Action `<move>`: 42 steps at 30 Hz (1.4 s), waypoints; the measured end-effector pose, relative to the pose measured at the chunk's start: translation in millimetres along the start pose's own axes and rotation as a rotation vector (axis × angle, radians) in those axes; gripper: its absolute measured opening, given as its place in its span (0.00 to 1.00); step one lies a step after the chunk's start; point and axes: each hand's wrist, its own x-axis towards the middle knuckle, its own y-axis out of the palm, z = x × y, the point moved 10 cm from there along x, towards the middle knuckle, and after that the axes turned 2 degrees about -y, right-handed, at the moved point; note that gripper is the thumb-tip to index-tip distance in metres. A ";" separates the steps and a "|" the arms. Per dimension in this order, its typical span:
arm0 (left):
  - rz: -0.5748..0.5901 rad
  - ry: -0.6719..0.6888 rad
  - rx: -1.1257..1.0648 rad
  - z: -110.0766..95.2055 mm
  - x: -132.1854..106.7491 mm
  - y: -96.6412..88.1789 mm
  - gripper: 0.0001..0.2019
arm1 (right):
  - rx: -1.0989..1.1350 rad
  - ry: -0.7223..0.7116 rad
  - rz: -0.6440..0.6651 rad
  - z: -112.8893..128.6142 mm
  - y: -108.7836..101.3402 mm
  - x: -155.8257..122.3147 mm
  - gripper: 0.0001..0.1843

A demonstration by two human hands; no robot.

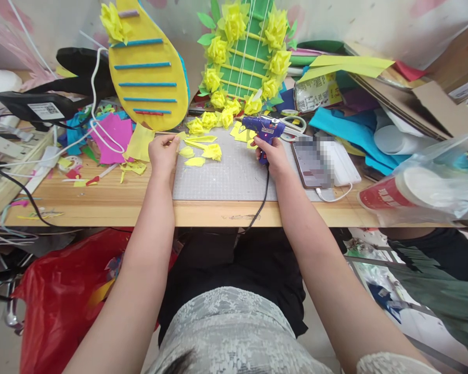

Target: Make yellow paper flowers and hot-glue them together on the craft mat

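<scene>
My right hand (pixel 272 155) is wrapped round the handle of a blue glue gun (pixel 259 127), whose nozzle points left over the grey cutting mat (pixel 226 179). My left hand (pixel 163 151) rests at the mat's left edge, fingers pinched on a small yellow felt piece (pixel 178 137). Loose yellow felt petals (pixel 203 148) lie on the mat between my hands. Finished yellow felt flowers (pixel 210 120) sit just beyond, under a green guitar-shaped craft (pixel 249 62) ringed with yellow flowers.
A yellow felt shape with blue stripes (pixel 148 72) leans at the back left. Scissors (pixel 292 124), a phone (pixel 311 163) and a white power bank (pixel 341 163) lie right of the gun. Felt scraps, cables, a power strip (pixel 8 171), a bagged cup (pixel 417 195) and a red bag (pixel 62 296) surround the wooden table (pixel 113 200).
</scene>
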 end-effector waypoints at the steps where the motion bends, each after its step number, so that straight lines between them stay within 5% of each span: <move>1: -0.011 0.014 -0.019 -1.2 0.0 -0.5 0.05 | -0.004 -0.004 0.001 0.7 0.6 -0.3 0.18; 6: -0.040 0.056 -0.069 -7.4 -5.2 6.5 0.05 | -0.082 0.003 0.053 0.5 9.5 -3.2 0.22; 14: 0.138 0.052 -0.168 -29.2 -33.7 44.5 0.07 | -0.208 -0.062 0.190 12.5 31.5 -14.0 0.27; 22: 0.134 0.020 -0.169 -26.4 -37.4 47.7 0.05 | -0.252 -0.081 0.258 13.0 49.4 -20.5 0.26; 42: 0.118 0.078 -0.154 -33.5 -39.9 47.1 0.05 | -0.293 -0.126 0.203 0.4 42.4 -11.0 0.31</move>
